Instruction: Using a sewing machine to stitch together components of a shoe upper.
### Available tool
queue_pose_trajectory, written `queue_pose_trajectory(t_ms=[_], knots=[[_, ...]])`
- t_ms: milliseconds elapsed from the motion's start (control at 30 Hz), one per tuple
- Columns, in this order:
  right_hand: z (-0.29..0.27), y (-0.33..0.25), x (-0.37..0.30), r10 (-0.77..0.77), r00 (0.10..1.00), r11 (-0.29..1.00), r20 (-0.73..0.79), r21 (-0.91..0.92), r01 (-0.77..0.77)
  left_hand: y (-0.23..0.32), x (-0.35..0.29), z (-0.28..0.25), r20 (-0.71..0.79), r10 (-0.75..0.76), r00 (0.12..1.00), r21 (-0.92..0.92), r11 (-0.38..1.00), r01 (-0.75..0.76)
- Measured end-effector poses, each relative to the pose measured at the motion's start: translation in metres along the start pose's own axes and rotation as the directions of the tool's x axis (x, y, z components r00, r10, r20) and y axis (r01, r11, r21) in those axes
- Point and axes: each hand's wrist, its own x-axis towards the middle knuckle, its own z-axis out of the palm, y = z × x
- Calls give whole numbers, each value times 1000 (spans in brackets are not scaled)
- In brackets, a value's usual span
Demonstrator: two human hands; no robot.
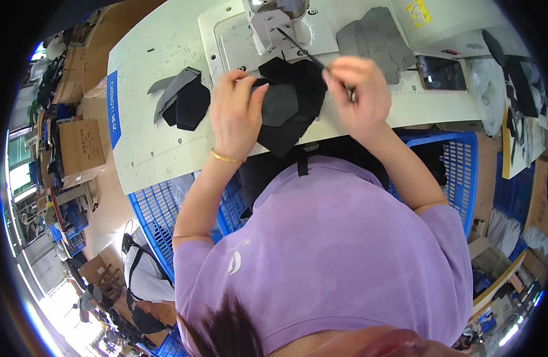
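My left hand (235,113) is at the left edge of a black fabric piece (309,80) with a dark grey patch (280,106) on it. Its fingers are bent, with the thumb apart from them near the patch. To the right of the fabric, my right hand (360,92) is closed around a slim dark pointed tool (302,49), whose tip points up and left, in front of the sewing machine head (272,31). The tool's handle is partly hidden by my fingers, so its exact kind is unclear.
Left of my left hand lies a small stack of black and grey cut pieces (187,101). Grey pieces (375,44) and a dark phone (441,73) are on the right of the white machine table (161,146). Blue plastic baskets (461,172) stand below the table edge.
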Motion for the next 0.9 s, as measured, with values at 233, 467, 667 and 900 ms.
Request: queue_pose_trajectory(t_ms=[233, 467, 667, 900], knots=[[5, -17, -4, -393, 831, 918, 394, 112, 381, 25, 16, -22, 543, -457, 704, -731, 156, 665], [-41, 100, 64, 34, 795, 866, 605, -415, 278, -3, 19, -38, 725, -164, 669, -620, 268, 737], [-33, 98, 55, -29, 787, 904, 617, -319, 284, 0, 23, -36, 753, -148, 641, -596, 260, 760], [-48, 68, 77, -139, 766, 885, 627, -268, 380, 7, 22, -23, 490, -392, 779, -651, 430, 626]])
